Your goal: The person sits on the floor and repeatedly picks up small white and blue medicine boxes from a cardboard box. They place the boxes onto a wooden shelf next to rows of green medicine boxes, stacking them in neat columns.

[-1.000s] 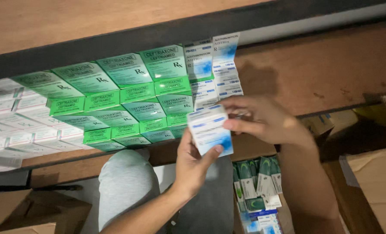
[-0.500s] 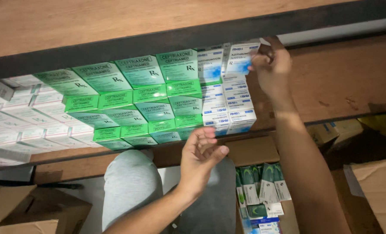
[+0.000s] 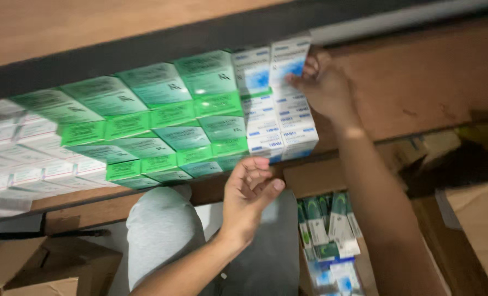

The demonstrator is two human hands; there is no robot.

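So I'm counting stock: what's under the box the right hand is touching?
Under the top box at the right hand sits a stack of white-and-blue boxes. Anything behind them is hidden.

Cardboard cartons on a wooden shelf, mostly glossy print.
Your right hand (image 3: 323, 85) presses a white-and-blue carton (image 3: 288, 60), smooth coated cardboard with slight sheen. Left of that carton, the green cartons (image 3: 156, 109) are glossy card catching light glare. The shelf (image 3: 419, 82) behind that carton is matt brown wood, grainy. Below that carton, the open box (image 3: 315, 178) is raw matt corrugated cardboard; your grey trousers (image 3: 156, 230) look soft matt cloth.
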